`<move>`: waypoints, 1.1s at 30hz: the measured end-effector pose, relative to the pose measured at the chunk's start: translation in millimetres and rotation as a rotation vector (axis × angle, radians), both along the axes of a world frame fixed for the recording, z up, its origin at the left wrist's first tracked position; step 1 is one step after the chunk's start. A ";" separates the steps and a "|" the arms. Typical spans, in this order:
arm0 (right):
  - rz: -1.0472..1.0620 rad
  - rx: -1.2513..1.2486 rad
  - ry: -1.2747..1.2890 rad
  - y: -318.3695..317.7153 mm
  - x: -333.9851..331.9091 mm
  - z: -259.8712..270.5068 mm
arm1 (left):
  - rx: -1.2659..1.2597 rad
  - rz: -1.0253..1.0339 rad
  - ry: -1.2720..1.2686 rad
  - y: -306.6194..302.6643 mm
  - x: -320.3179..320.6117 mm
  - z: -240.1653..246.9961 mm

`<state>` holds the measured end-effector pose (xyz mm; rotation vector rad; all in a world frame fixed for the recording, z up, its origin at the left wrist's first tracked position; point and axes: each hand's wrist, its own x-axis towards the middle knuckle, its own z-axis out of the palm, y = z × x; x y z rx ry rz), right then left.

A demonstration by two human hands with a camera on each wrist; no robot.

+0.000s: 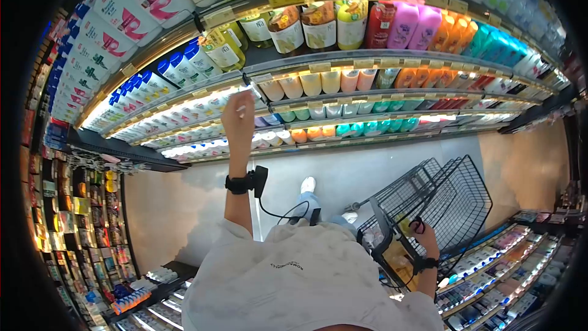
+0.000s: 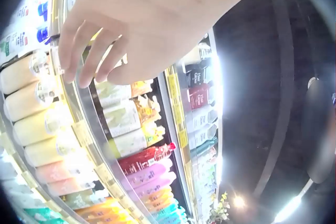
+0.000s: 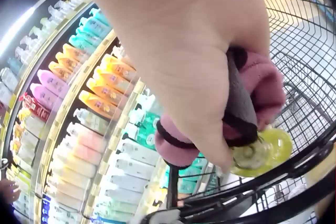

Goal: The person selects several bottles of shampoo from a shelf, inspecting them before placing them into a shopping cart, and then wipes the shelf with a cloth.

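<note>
My left hand is raised in front of the bottle shelves, its fingers loosely bent and holding nothing. In the left wrist view the fingers of this hand hang before a shelf's price rail; whether they touch it cannot be told. Over the shopping cart, my right hand grips a soft pink and grey item with black edging. Just beyond that item, in the right wrist view, a yellow-green bottle lies by the cart's rim; the hand partly hides both.
Curved shelves of bottles in several colours run ahead, above the pale floor. More stocked shelves stand at the left, and others at the lower right behind the cart. My shoe rests on the floor.
</note>
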<state>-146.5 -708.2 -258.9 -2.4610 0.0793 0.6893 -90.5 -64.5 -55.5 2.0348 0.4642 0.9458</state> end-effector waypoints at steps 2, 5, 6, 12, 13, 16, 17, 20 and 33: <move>-0.051 -0.123 -0.104 -0.4 0.8 4.5 | -0.053 0.031 -0.058 13.2 11.7 17.8; -0.223 -0.053 -0.225 5.8 1.2 34.1 | -0.064 -0.025 -0.167 33.0 36.8 25.3; -0.270 -0.036 -0.272 15.2 2.0 51.4 | -0.056 -0.062 -0.205 37.4 45.9 25.4; -0.389 0.049 -0.519 90.7 1.4 128.6 | -0.020 -0.197 -0.301 37.4 109.9 25.6; -0.380 0.048 -0.579 105.1 1.7 133.5 | 0.016 -0.191 -0.313 36.2 120.0 29.8; -0.423 0.125 -0.628 144.1 2.3 134.9 | -0.100 -0.175 -0.088 37.1 140.6 50.8; -0.444 0.122 -0.672 159.2 1.7 129.5 | -0.004 -0.157 -0.102 41.4 150.9 43.7; -0.429 0.142 -0.567 216.1 -1.2 150.6 | 0.187 -0.140 -0.141 46.8 171.2 41.9; -0.181 0.129 -0.710 279.9 1.2 155.0 | -0.059 -0.468 -0.274 44.7 155.6 9.7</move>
